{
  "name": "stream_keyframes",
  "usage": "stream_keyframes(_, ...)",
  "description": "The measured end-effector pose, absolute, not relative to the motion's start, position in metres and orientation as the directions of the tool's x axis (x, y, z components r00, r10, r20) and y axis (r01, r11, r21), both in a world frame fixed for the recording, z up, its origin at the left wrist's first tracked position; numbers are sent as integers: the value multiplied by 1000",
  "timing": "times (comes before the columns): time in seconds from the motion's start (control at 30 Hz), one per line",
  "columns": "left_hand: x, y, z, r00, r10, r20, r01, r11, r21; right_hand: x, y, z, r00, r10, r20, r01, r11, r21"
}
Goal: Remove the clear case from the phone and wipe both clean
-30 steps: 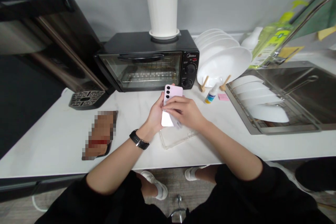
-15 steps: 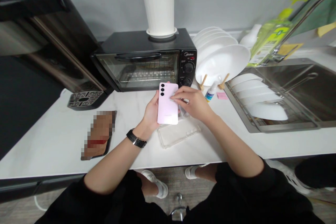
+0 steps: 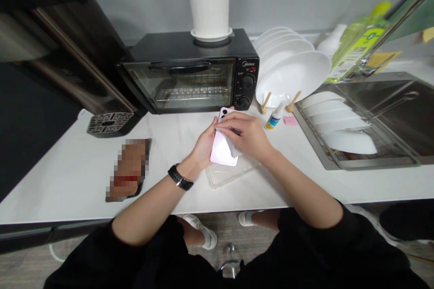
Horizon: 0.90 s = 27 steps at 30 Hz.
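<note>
My left hand (image 3: 202,146) is closed round the edges of a pale pink smartphone (image 3: 222,151), its camera side up. My right hand (image 3: 252,135) pinches a thin whitish cloth (image 3: 233,148) against the phone's back, near the left edge. The right fingers cover part of the phone and most of the cloth. Partly under both hands, a clear phone case (image 3: 217,179) lies on the white counter (image 3: 81,171). A small spray bottle (image 3: 273,119) with a blue and yellow label stands beyond my right hand.
A black toaster oven (image 3: 190,86) carries a white pot (image 3: 210,4). White plates (image 3: 294,76) stand in a rack beside it. Bowls (image 3: 349,140) sit in the sink (image 3: 332,162) at right. A dark machine (image 3: 108,122) and a pixelated flat object (image 3: 127,169) are at left.
My right hand has moved left across the phone's back with the cloth, now covering more of it. The phone has tilted clockwise. The camera view has shifted slightly.
</note>
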<state>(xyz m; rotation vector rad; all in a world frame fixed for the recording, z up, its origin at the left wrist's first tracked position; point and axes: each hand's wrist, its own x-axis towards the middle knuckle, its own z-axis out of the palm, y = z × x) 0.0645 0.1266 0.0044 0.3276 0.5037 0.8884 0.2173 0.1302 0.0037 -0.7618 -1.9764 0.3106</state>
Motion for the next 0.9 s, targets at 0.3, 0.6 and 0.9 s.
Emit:
stream_keyframes(0.3,56,135,3,346,919,-187,-732,389,560,213,122,6,-700,511,500,199,811,-550)
stream_keyframes(0.6,53,135,11,364,912,-190,-719,405,565,240,138,16,-568,623,538,302,766,-567)
stream_keyframes(0.9,59,124,3,563,749,-349,-546,654,523,243,142,17,-165,736,657,536,626,-567)
